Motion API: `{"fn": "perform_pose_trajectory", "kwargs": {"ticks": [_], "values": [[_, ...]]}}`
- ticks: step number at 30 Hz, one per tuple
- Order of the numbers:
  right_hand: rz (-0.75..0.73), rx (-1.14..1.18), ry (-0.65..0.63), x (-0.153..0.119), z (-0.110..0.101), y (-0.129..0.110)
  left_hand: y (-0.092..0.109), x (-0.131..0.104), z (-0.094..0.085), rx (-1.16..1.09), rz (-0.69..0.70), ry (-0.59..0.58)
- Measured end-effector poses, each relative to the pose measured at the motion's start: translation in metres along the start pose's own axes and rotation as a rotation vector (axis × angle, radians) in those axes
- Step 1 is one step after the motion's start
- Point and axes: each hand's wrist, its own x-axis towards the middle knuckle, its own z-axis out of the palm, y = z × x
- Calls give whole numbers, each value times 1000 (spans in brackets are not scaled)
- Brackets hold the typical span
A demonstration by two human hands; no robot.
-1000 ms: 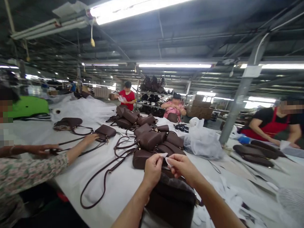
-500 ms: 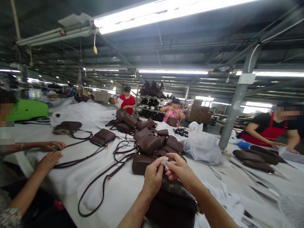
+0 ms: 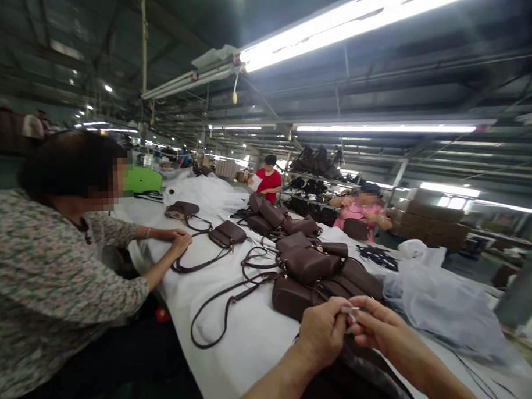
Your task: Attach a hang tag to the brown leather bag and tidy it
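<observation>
My left hand point(image 3: 323, 331) and my right hand point(image 3: 380, 324) meet in front of me, fingertips pinched together. Between them is a small white piece point(image 3: 349, 312), thin like paper or film; its exact kind is too small to tell. Under my wrists lies a dark brown handbag point(image 3: 359, 379), partly hidden by my forearms. Just beyond my hands is a heap of brown leather handbags point(image 3: 309, 263), some with straps and gold-coloured fittings. One long strap point(image 3: 222, 326) loops out over the white cloth to the left.
White cloth point(image 3: 250, 369) covers the table. Clear plastic bags point(image 3: 444, 304) lie at the right, near black straps point(image 3: 377, 257). A co-worker in a floral top point(image 3: 68, 288) sits at the left, hands by a brown handbag point(image 3: 227, 233). Two more people work across the table.
The view has swung left, so the table and heap sit further right and the seated co-worker shows more fully. My hands still pinch the white piece.
</observation>
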Motion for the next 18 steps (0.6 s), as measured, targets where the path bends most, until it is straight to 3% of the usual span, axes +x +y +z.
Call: {"fn": "perform_pose_trajectory", "kwargs": {"ticks": [5,11,15,18], "values": [[145,-12,26,5,-9,-2,-5,-1,4,57,-21,-28],[28,-217,40,3,0,-1,-7,0,4,114,-56,-39],[-176,-606,16,7,-6,-1,-5,-1,3,120,-81,-34],[-561,-1037,-30,10,-14,-3,-6,0,3,101,-107,-1]]}}
